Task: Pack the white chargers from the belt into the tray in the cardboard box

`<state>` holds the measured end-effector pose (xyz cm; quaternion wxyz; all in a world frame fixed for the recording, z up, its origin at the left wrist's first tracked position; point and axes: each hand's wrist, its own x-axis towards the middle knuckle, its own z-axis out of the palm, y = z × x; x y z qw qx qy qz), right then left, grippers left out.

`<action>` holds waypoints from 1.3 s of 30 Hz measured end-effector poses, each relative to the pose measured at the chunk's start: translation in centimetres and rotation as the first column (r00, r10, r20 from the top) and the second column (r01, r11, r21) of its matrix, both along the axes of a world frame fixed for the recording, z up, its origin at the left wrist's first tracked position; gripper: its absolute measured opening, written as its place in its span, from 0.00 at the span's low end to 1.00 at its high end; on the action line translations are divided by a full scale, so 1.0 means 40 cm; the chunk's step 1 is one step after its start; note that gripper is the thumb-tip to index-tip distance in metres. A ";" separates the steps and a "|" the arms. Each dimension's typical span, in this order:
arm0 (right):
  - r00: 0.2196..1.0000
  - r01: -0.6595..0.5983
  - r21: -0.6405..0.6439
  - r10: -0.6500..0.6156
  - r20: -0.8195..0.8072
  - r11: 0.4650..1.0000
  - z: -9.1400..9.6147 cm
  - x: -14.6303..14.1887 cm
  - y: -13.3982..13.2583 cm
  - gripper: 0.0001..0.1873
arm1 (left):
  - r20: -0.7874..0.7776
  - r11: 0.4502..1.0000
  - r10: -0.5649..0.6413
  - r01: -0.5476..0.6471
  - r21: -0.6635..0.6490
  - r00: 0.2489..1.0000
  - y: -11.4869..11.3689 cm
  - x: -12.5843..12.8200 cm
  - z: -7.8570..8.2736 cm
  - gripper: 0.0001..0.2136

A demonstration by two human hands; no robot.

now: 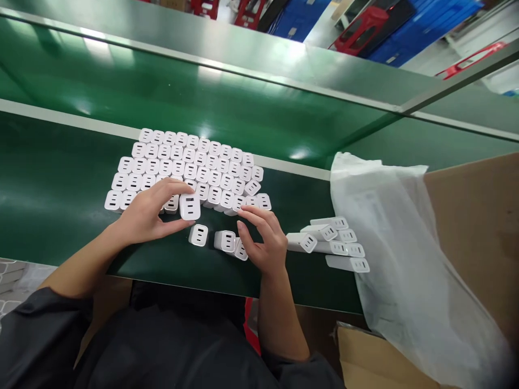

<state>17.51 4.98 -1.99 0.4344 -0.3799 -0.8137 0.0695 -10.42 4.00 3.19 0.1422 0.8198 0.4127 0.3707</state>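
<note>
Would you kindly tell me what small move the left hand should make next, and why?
Probably, the left hand should set its white three-port charger down against the front of the charger rows: it is gripped ports up right by them, and the chargers standing there face ports up too.

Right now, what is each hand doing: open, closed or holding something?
Left hand: closed on a white charger, between thumb and fingers.
Right hand: open, fingertips near or touching the grouped chargers.

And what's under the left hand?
The left hand pinches one block; beneath that grip, other blocks peek out, standing on the green table. Whatever the hand itself covers can't be seen.
</note>
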 end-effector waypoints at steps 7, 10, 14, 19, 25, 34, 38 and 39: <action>0.999 0.012 -0.028 -0.014 -0.043 1.000 0.003 0.004 -0.002 0.15 | -0.193 0.977 -0.194 0.172 -0.124 0.962 0.006 -0.008 0.004 0.15; 0.998 0.016 -0.039 -0.018 -0.057 0.999 0.002 0.007 -0.002 0.15 | -0.256 0.968 -0.229 0.192 -0.162 0.939 0.006 -0.010 0.004 0.14; 0.997 0.006 -0.044 -0.010 -0.076 0.999 0.000 0.010 -0.001 0.15 | -0.330 0.956 -0.265 0.202 -0.214 0.906 0.004 -0.010 -0.003 0.16; 0.997 0.022 -0.065 -0.026 -0.076 0.998 0.002 0.015 -0.001 0.13 | -0.367 0.945 -0.297 0.216 -0.247 0.881 0.004 -0.009 -0.014 0.19; 0.986 -0.140 -0.150 0.152 0.069 0.979 0.022 0.003 -0.014 0.15 | -0.421 0.944 -0.308 0.217 -0.250 0.853 0.002 0.003 -0.024 0.18; 0.834 -0.186 -0.250 0.287 0.472 0.950 0.072 -0.045 -0.025 0.21 | -0.455 0.943 -0.317 0.227 -0.243 0.832 -0.008 0.035 -0.057 0.17; 0.840 -0.201 -0.264 0.305 0.450 0.943 0.068 -0.046 -0.013 0.20 | -0.451 0.945 -0.316 0.232 -0.232 0.835 -0.004 0.033 -0.058 0.17; 0.846 -0.200 -0.271 0.306 0.437 0.942 0.065 -0.046 -0.013 0.19 | -0.449 0.944 -0.318 0.235 -0.231 0.835 -0.003 0.033 -0.058 0.17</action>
